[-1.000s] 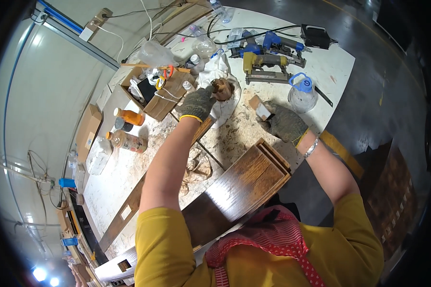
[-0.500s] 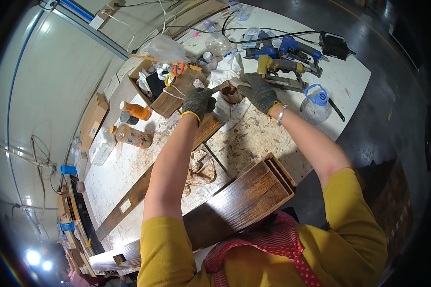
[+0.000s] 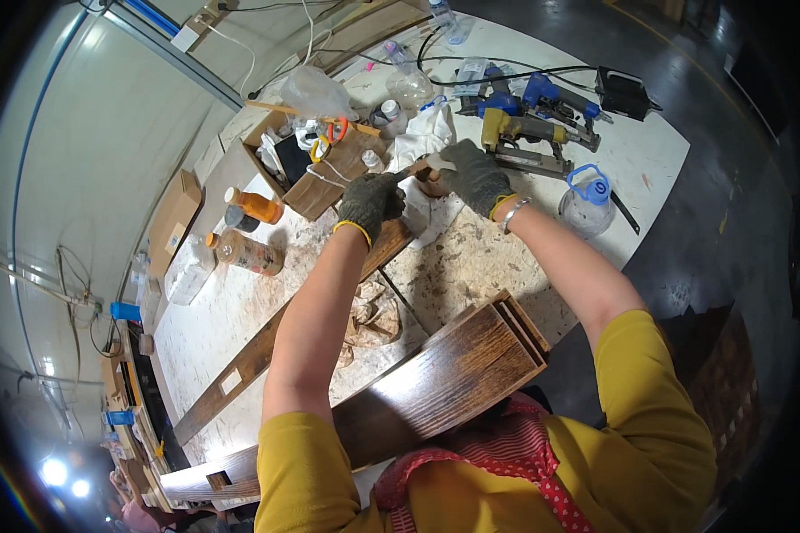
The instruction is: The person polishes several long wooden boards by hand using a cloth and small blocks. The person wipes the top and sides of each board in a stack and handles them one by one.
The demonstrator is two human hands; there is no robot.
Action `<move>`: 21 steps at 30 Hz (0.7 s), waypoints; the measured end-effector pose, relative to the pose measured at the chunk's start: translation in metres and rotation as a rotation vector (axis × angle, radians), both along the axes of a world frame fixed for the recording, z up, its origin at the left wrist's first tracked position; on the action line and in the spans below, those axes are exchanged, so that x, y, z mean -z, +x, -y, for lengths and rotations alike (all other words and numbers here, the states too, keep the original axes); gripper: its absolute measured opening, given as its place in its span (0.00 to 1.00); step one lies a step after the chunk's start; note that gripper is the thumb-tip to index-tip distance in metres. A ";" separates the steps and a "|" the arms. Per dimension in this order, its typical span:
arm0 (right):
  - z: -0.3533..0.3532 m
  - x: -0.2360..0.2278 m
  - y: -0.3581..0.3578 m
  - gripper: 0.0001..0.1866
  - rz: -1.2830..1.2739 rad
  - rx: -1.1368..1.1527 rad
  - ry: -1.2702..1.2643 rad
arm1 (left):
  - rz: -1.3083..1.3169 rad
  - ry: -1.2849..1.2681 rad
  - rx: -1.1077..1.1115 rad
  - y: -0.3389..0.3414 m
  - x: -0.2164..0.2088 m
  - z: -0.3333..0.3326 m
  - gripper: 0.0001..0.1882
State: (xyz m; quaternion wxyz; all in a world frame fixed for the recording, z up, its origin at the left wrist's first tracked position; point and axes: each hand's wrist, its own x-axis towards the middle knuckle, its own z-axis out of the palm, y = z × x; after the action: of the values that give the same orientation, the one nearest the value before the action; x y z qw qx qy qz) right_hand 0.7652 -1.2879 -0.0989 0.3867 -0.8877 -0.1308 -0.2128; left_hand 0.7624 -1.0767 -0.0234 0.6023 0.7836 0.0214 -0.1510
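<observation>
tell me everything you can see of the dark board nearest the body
The board is long, dark brown and glossy, like stained wood with grain. It slants along the near edge of the table, layered at its right end, a rectangular opening apparently near its left. The left sleeve hides its middle; contact is unclear. Left hand and right hand are off it.

L arm (image 3: 314, 311) & R arm (image 3: 573, 258) both reach fwd, bare below mustard sleeves (image 3: 307, 466), R elbow bent out more. L hand (image 3: 369, 204), gloved in dk grey w/ yellow cuff (image 3: 354, 229), fingers curled, back up. R hand (image 3: 474, 180), gloved likewise, angled in twd L, near but apart; R wrist (image 3: 509, 210) w/ silvery bracelet (image 3: 515, 215). Exact R finger pose unclear.
</observation>
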 end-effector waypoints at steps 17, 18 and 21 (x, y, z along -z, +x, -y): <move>-0.007 -0.011 -0.023 0.09 -0.904 -0.490 2.018 | -0.206 -0.326 -0.136 -0.008 0.024 0.018 0.11; -0.006 -0.010 -0.025 0.10 -0.878 -0.442 1.992 | -0.236 -0.341 -0.189 -0.007 0.022 0.022 0.11; -0.022 -0.023 -0.027 0.11 -0.887 -0.352 1.998 | 0.099 -0.199 0.061 0.010 0.073 -0.009 0.08</move>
State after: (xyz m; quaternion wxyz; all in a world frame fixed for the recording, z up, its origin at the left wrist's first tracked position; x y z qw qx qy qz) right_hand 0.7382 -1.2660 -0.0760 0.9665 -0.1425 0.1256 0.1725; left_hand 0.7722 -1.0677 -0.0963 0.6726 0.7267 -0.0472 -0.1315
